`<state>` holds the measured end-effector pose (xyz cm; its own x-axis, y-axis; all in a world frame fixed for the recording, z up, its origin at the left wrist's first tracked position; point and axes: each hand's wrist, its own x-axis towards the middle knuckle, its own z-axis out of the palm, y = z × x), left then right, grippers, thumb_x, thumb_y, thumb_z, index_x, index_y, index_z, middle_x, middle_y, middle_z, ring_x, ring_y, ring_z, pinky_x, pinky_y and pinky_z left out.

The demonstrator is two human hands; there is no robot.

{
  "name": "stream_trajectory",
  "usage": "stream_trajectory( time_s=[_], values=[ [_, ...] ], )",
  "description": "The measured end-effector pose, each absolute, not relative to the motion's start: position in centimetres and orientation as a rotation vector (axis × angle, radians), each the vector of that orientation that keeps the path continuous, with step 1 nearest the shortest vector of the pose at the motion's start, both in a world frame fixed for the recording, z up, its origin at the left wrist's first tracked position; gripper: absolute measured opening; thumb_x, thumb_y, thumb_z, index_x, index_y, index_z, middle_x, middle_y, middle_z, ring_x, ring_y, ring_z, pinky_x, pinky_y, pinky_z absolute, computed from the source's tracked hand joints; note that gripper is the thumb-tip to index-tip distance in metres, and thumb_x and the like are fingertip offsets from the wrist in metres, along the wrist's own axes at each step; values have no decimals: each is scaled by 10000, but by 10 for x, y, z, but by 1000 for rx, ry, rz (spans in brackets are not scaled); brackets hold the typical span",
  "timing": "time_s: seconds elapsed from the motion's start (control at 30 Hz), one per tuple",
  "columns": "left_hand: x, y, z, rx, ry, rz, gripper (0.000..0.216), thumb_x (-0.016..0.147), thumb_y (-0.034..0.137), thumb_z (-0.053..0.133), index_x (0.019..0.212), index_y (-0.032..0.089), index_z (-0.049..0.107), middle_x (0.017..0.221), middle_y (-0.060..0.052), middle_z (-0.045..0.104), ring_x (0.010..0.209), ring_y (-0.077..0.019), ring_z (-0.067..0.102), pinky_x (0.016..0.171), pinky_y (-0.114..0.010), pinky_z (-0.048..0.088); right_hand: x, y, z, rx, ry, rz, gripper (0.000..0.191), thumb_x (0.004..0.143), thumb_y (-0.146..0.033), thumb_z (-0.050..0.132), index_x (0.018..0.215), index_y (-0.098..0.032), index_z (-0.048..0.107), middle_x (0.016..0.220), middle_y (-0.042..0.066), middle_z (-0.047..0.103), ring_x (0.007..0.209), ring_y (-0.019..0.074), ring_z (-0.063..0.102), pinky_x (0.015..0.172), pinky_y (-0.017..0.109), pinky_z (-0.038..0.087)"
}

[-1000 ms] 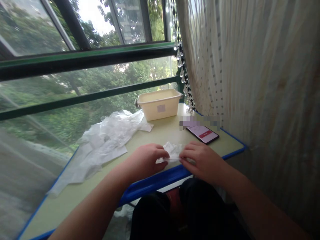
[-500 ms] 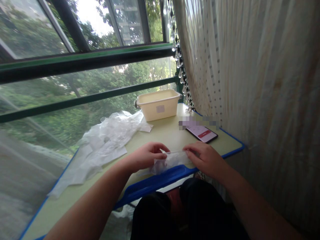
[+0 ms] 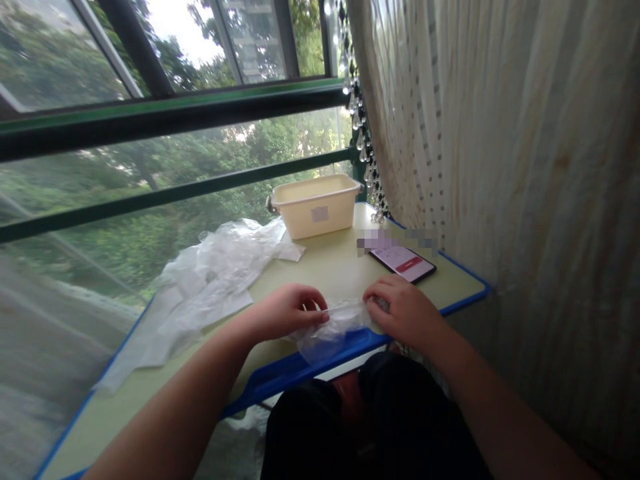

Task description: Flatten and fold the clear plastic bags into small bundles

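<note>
A clear, crinkled plastic bag point(image 3: 327, 337) stretches between my two hands at the front edge of the table. My left hand point(image 3: 293, 312) pinches the bag's upper edge with thumb and fingers. On the other side, my right hand point(image 3: 403, 308) is closed on the bag's right end, its fingers curled. The lower part of the bag hangs over the blue trough point(image 3: 345, 347) along the table edge. Just beyond my right hand lies a phone point(image 3: 407, 263) with its screen lit.
A cream plastic bin point(image 3: 320, 217) with a small label stands at the back of the table point(image 3: 330, 270). Several clear plastic bags point(image 3: 205, 280) lie heaped on the left, beside the window. A curtain point(image 3: 500, 153) hangs along the right side.
My right hand has shifted slightly left and curled more around the bag. The bag has crumpled, and its lower part now droops further over the blue trough.
</note>
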<state>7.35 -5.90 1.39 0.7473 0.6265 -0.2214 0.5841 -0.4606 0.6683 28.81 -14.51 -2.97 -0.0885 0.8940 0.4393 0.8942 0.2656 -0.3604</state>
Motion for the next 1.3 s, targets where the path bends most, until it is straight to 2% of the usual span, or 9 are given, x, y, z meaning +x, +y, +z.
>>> stream_trajectory(
  time_s=[0.1,0.23,0.3,0.43,0.53,0.8,1.0,1.07,1.3],
  values=[
    [75,-60,14,2356,854,156,242,784,380,531,816,175,657,680,-20,612,610,-131,549,548,-224,414,287,-145,-31,-1621,-1939,-36,136,778,-162,477,769,-174,613,794,46,588,828,179,507,776,294,376],
    [79,-60,11,2543,711,349,165,773,301,559,759,188,678,1001,-58,616,827,-157,575,741,-253,433,286,-144,-33,-1631,-1919,-82,120,787,-170,469,747,-171,581,780,48,577,813,180,496,755,291,373],
    [82,-60,9,2556,646,382,159,787,271,541,782,189,677,1057,-56,609,875,-154,571,793,-251,421,285,-143,-33,-1650,-1907,-102,119,793,-175,462,746,-171,571,781,49,574,813,182,493,750,291,371],
    [85,-57,6,2555,688,325,183,802,265,508,816,170,663,788,-32,640,698,-127,559,655,-220,424,283,-141,-35,-1698,-1879,-135,110,791,-172,462,729,-177,554,767,46,573,800,183,490,734,290,367],
    [85,-53,4,2558,794,344,182,790,286,513,779,172,654,707,-13,618,623,-116,532,583,-208,401,282,-140,-36,-1705,-1860,-164,111,790,-170,463,725,-178,552,752,48,579,787,184,490,725,291,365],
    [86,-52,-2,2399,916,437,194,746,313,559,877,184,618,814,-23,646,652,-121,577,591,-209,435,281,-139,-37,-1734,-1862,-200,144,806,-213,486,863,-175,612,857,71,595,871,205,491,809,324,361],
    [62,-50,25,2299,1088,181,390,773,527,479,881,183,628,856,-49,653,705,-160,586,582,-233,436,282,-140,-37,-1738,-1896,-200,176,829,-231,469,883,-184,630,865,70,595,872,203,494,821,332,363],
    [49,-47,35,2208,1137,71,427,722,559,530,883,175,624,844,-55,653,678,-162,587,529,-219,430,282,-140,-37,-1731,-1901,-200,173,825,-230,473,880,-184,632,859,70,593,867,203,495,815,329,366],
    [40,-50,38,1990,1085,-64,384,639,474,649,850,155,615,735,-51,647,635,-178,611,472,-223,457,282,-138,-38,-1722,-1897,-214,157,808,-219,489,868,-192,632,853,64,596,866,208,494,822,335,365]
  ],
)
